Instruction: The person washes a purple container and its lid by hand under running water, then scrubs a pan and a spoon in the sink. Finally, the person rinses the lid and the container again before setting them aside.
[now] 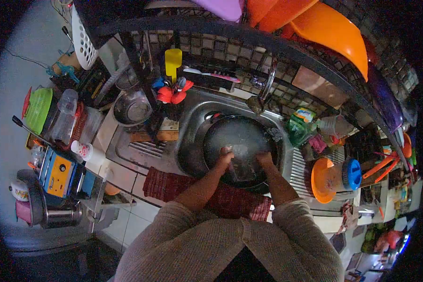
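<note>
A large round dark pan (pixel 254 176) sits in the steel sink (pixel 189 117), with cloudy greyish water in it. My left hand (pixel 226 155) is over the near left part of the pan, its fingers curled and partly hidden. Lower and to the right, my right hand (pixel 262 160) dips into the shadow by the pan's inner side, its fingers hidden. Between the two wrists a pale, see-through shape (pixel 242 171) shows in the pan; I cannot tell whether either hand grips it. A grey scouring pad (pixel 274 134) lies at the sink's right side.
A dark red cloth (pixel 162 184) lies along the counter's front edge. The faucet (pixel 268 82) hangs behind the sink. To the right are a green bottle (pixel 300 127), an orange plate (pixel 322 176) and a blue-lidded container (pixel 351 174). A metal bowl (pixel 132 108) stands left; a dark rack (pixel 211 27) crosses overhead.
</note>
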`<state>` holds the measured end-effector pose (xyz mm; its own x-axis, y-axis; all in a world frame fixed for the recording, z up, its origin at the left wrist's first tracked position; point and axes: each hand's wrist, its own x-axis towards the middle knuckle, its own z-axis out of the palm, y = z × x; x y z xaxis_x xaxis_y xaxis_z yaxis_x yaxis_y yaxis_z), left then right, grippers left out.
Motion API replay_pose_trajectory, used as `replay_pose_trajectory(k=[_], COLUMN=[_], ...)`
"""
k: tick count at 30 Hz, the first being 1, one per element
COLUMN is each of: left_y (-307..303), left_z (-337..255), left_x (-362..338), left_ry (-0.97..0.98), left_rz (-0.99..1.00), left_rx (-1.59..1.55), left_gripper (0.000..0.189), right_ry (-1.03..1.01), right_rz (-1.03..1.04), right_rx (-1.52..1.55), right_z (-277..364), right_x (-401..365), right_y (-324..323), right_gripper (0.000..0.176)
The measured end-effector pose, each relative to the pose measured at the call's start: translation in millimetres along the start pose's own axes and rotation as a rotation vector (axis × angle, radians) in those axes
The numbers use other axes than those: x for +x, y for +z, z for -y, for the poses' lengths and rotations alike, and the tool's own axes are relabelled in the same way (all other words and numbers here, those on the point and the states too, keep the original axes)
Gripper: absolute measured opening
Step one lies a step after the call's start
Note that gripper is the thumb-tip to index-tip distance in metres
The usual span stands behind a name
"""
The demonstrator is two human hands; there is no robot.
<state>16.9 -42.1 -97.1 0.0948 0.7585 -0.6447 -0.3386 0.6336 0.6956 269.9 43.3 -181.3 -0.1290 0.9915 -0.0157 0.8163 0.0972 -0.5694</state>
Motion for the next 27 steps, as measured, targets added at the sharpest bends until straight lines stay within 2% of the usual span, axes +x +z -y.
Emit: replay_pose_trajectory(k=[2,3,5,6,8,9,11,12,14,15,17,18,20,21,23,24,26,27], left_y=[-2,-3,-5,-4,-2,-4,-8,-5,3,4,5,5,3,3,3,2,0,2], left_z=[1,0,-5,-3,1,2,1,2,4,0,-11,-7,6,6,0,0,-1,-2], left_x=[0,-5,-19,-17,-14,-11,-6,-4,-1,-8,-28,-25,-12,-10,-5,-10,-20,-21], left_ry=[-0.028,-0.03,-0.049,-0.049,-0.007,-0.007,-0.104,-0.105,-0.067,-0.066,0.008,0.009,0.121,0.119,-0.015,-0.017,0.106,0.106], left_rz=[0.069,0.068,0.194,0.194,0.153,0.152,0.283,0.285,0.181,0.182,0.181,0.179,0.226,0.225,0.215,0.215,0.321,0.323], left_rx=[-0.087,-0.084,-0.166,-0.164,-0.159,-0.16,-0.08,-0.082,-0.113,-0.114,-0.026,-0.026,-0.006,-0.007,0.088,0.089,-0.024,-0.023], left_gripper=[0.07,0.07,0.072,0.072,0.068,0.068,0.061,0.061,0.054,0.054,0.05,0.05,0.048,0.048,0.048,0.048,0.046,0.046], right_ry=[-0.357,-0.356,0.081,0.081,-0.059,-0.06,-0.175,-0.173,0.349,0.349,0.085,0.083,-0.13,-0.128,-0.351,-0.349,-0.19,-0.189], right_rz=[0.453,0.454,0.136,0.136,-0.011,-0.01,0.162,0.164,0.606,0.606,0.646,0.647,0.559,0.561,0.381,0.38,0.19,0.188], right_rx=[-0.645,-0.641,0.184,0.186,-0.283,-0.283,0.567,0.564,0.827,0.826,0.712,0.711,1.197,1.197,-0.043,-0.042,0.258,0.257], right_z=[45,51,54,57,65,61,51,73,169,126,54,38,19,24,42,44,46,41], right_x=[-10,-17,-31,-28,-18,-11,4,-14,-44,-33,-7,-4,-4,-5,-5,-7,-11,-10], right_y=[-33,-35,-33,-30,-25,-18,-3,-36,-90,-71,-17,-1,19,15,1,3,4,6], right_gripper=[0.024,0.024,0.024,0.024,0.021,0.021,0.021,0.021,0.026,0.026,0.028,0.028,0.025,0.025,0.019,0.019,0.016,0.016])
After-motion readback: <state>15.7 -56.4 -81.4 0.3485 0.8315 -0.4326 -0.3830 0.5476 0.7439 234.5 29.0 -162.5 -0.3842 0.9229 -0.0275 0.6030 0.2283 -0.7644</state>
